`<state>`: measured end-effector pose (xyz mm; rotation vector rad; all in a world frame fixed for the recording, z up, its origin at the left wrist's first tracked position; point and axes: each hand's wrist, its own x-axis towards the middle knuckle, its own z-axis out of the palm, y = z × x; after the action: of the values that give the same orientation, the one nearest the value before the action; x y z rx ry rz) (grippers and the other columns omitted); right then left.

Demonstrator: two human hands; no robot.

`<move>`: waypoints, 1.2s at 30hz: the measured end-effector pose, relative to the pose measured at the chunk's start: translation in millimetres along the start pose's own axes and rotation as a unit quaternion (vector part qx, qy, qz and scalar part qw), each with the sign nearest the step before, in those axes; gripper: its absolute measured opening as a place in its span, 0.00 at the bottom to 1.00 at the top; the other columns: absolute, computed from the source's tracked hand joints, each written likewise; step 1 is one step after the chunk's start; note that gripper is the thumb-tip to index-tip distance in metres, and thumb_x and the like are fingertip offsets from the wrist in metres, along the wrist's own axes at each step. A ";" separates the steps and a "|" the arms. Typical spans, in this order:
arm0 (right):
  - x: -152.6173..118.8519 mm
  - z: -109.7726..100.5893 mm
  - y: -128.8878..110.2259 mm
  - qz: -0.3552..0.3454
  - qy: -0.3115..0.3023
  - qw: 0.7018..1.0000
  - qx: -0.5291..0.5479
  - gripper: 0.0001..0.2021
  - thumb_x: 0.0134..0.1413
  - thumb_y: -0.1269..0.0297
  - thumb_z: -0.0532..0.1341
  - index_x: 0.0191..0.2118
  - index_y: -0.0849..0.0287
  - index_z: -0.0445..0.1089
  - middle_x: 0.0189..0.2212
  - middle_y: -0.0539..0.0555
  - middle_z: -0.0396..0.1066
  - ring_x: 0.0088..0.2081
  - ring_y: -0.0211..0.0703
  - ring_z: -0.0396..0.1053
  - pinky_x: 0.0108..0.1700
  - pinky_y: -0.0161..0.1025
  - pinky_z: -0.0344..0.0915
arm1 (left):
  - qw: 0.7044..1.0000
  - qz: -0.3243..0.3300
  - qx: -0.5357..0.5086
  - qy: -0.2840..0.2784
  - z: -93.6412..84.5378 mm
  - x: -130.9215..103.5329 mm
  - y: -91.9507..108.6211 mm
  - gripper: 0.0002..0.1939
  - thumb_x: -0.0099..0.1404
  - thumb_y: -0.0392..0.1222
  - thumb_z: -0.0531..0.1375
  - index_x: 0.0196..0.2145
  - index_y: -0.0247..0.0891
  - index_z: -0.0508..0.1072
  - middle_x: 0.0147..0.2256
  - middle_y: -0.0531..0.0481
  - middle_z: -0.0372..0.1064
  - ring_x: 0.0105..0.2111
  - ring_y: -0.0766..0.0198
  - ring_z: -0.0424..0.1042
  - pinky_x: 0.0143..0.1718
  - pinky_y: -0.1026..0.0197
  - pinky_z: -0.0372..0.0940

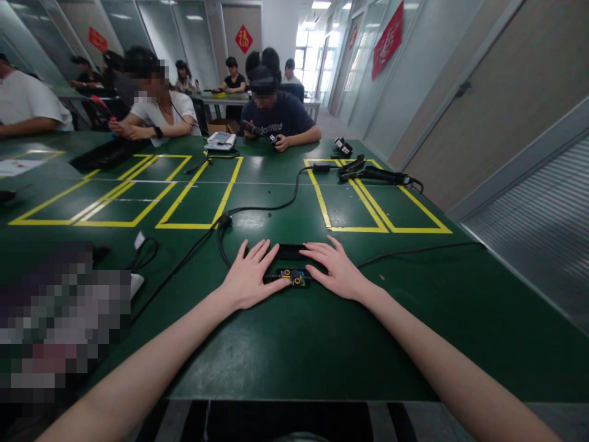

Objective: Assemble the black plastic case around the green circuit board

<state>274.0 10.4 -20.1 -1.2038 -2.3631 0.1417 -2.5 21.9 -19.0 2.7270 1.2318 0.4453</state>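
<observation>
Across the near half of a green worktable, a small bare circuit board bearing two copper-coloured rings is flanked by two bare hands, both laid palm-down with fingers spread apart. The board's left end is reached by the thumb of the left hand, though whether it is pressed there cannot be told; the right end is neared by the thumb of the right hand. Just beyond the board, a black casing is bracketed by the fingers of both hands, its ends partly covered. A thin black cable is stretched off to the right, while dark cords are gathered at a black plug on the left. Farther across, rectangles are marked out in yellow tape, those on the right partly overlaid by a long black tool. At the far side, a small black-and-white object is held by a co-worker in a dark T-shirt, and a red-and-black tool by a co-worker in a white top. Behind them, a red diamond decoration is displayed.
</observation>
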 end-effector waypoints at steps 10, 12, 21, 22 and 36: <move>0.2 -8.5 -11.2 0.045 0.055 0.961 0.267 0.11 0.63 0.65 0.65 0.50 0.52 0.77 0.45 0.56 0.76 0.45 0.48 0.77 0.48 0.48 0.78 | 0.985 0.056 -0.161 0.017 -14.5 -3.6 14.1 0.39 0.64 0.51 0.71 0.68 0.47 0.61 0.63 0.41 0.66 0.60 0.49 0.72 0.61 0.47 0.69; -0.5 -10.7 -16.1 0.056 0.042 0.950 0.306 0.15 0.63 0.63 0.65 0.55 0.51 0.74 0.44 0.55 0.75 0.44 0.47 0.76 0.45 0.45 0.80 | 0.981 0.058 -0.184 0.024 -15.5 -3.8 15.5 0.39 0.64 0.48 0.71 0.68 0.46 0.61 0.60 0.42 0.67 0.56 0.51 0.74 0.56 0.49 0.72; -0.6 -17.0 -25.2 -0.044 0.024 0.967 0.250 0.09 0.63 0.59 0.68 0.46 0.54 0.77 0.46 0.59 0.76 0.49 0.51 0.75 0.53 0.52 0.74 | 0.975 0.100 -0.194 0.053 -14.0 -3.1 16.0 0.10 0.66 0.40 0.70 0.44 0.39 0.77 0.50 0.42 0.72 0.50 0.54 0.73 0.50 0.52 0.73; -0.5 -15.7 -24.7 -0.050 0.023 0.970 0.235 0.11 0.62 0.59 0.69 0.48 0.54 0.76 0.48 0.60 0.76 0.50 0.52 0.75 0.54 0.52 0.73 | 0.970 0.105 -0.212 0.054 -13.7 -3.3 16.2 0.07 0.66 0.38 0.69 0.42 0.39 0.76 0.52 0.41 0.72 0.53 0.53 0.73 0.52 0.51 0.72; 1.0 -21.1 -30.3 -0.110 0.068 0.983 0.132 0.05 0.61 0.65 0.64 0.42 0.55 0.76 0.38 0.56 0.82 0.41 0.49 0.78 0.44 0.45 0.76 | 0.963 0.083 -0.257 0.024 -14.8 -4.5 16.0 0.26 0.67 0.40 0.67 0.62 0.43 0.70 0.57 0.43 0.74 0.56 0.54 0.75 0.60 0.49 0.70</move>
<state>260.9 -9.8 8.0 -0.7973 -2.2544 0.2811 1.5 7.7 -2.3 2.3817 0.7578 0.7352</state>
